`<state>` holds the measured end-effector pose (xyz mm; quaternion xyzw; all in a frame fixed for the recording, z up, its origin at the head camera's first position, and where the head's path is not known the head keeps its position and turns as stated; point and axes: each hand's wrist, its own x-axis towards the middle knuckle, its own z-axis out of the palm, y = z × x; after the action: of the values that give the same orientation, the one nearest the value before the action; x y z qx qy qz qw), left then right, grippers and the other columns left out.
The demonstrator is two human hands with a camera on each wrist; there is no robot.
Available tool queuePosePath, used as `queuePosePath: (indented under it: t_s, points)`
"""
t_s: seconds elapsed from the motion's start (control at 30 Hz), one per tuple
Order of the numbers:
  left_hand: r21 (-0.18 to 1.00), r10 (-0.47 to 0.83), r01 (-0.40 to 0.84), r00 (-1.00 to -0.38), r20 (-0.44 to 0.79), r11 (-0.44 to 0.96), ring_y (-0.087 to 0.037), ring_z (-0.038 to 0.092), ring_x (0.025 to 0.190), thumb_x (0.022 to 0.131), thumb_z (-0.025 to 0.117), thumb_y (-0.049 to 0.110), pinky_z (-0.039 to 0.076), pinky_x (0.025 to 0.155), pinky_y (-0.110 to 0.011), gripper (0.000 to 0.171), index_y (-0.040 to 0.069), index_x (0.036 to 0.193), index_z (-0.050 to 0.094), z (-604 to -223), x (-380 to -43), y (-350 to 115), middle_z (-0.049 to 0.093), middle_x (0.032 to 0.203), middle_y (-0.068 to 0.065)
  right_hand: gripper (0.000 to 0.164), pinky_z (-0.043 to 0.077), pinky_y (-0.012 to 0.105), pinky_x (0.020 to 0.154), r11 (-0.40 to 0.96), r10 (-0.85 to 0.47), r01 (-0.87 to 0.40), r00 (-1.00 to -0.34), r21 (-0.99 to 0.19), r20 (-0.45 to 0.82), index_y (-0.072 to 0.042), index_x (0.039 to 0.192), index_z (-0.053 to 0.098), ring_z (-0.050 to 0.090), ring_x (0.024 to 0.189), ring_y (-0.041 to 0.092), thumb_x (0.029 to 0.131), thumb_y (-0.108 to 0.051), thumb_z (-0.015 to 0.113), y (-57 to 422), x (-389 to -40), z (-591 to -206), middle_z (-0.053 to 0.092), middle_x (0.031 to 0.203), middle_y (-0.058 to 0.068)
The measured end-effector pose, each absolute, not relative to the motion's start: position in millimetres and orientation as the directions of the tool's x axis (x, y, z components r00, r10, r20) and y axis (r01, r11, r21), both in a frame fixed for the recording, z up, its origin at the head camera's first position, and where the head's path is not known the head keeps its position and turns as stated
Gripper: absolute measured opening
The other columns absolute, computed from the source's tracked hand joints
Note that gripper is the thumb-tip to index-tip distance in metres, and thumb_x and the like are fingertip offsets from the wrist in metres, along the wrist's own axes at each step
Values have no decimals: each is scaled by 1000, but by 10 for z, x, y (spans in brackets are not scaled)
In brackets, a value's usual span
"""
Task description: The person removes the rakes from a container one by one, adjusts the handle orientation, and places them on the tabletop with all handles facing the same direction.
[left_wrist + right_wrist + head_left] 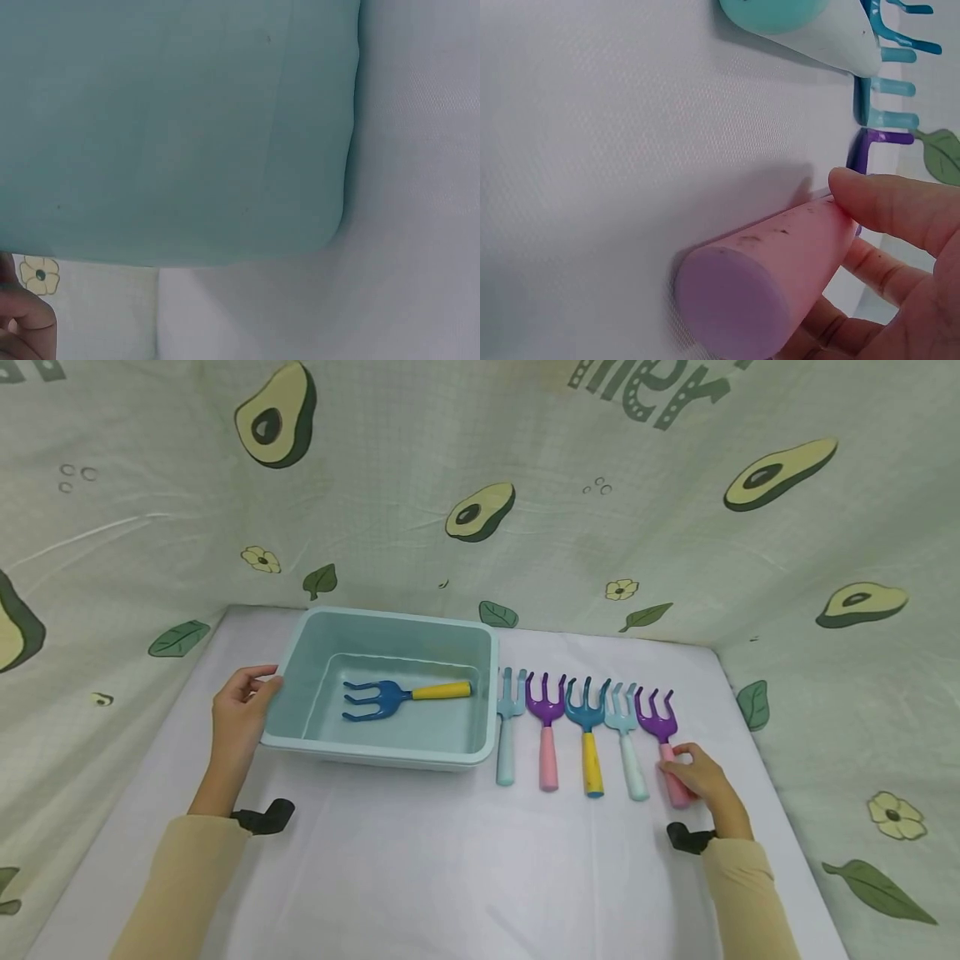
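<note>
My left hand (242,702) grips the left rim of a light blue-green plastic bin (405,758); only its curled fingers show at the edge of the left wrist view. Inside the bin lies a blue hand rake with a yellow handle (442,691), tines to the left. My right hand (701,778) pinches the pink handle (787,255) of a purple hand rake (658,725), the rightmost in a row. The thumb lies along one side of the handle, fingers along the other. This rake lies on the white cloth, tines away from me.
Left of the held rake, several more lie side by side: a pale blue one (621,718), a blue and yellow one (587,717), a purple and pink one (547,710) and a light blue one (506,752) beside the bin. A patterned curtain (390,443) hangs behind the table.
</note>
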<state>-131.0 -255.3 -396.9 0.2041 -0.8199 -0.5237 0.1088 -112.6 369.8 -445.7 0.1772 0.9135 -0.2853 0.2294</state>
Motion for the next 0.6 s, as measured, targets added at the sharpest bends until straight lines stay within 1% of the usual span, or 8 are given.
queuePosePath:
  t_s: [0.13, 0.27, 0.43, 0.6]
  points:
    - [905, -453, -221, -891, -36, 364, -6, 48, 70, 91, 56, 33, 41, 55, -13, 34, 14, 119, 60, -3963, -1316, -2553, 49, 79, 9, 66, 45, 28, 60, 772, 190, 461, -824, -438, -533, 4, 133, 28, 52, 80, 25, 90, -40, 52, 3702, -1129, -4442, 42, 115, 34]
    - [909, -455, -214, -890, -31, 357, -5, 48, 69, 91, 57, 32, 41, 55, -13, 33, 14, 118, 61, -3959, -1319, -2550, 49, 78, 9, 75, 49, 30, 62, 768, 189, 474, -811, -431, -554, 5, 138, 21, 53, 82, 25, 89, -43, 52, 3705, -1137, -4426, 40, 119, 35]
    - [911, -454, -205, -891, -22, 357, -5, 48, 68, 91, 57, 31, 41, 54, -13, 32, 14, 118, 61, -3956, -1319, -2548, 49, 77, 9, 85, 51, 33, 66, 760, 185, 490, -793, -427, -580, 7, 141, 15, 54, 87, 29, 87, -48, 53, 3703, -1148, -4408, 36, 124, 37]
    - [912, -455, -197, -890, -14, 359, -5, 47, 69, 91, 57, 30, 40, 54, -14, 32, 13, 117, 61, -3957, -1319, -2544, 49, 77, 9, 88, 52, 37, 70, 760, 168, 487, -788, -431, -593, 9, 141, 12, 54, 94, 36, 88, -49, 52, 3676, -1149, -4352, 32, 128, 39]
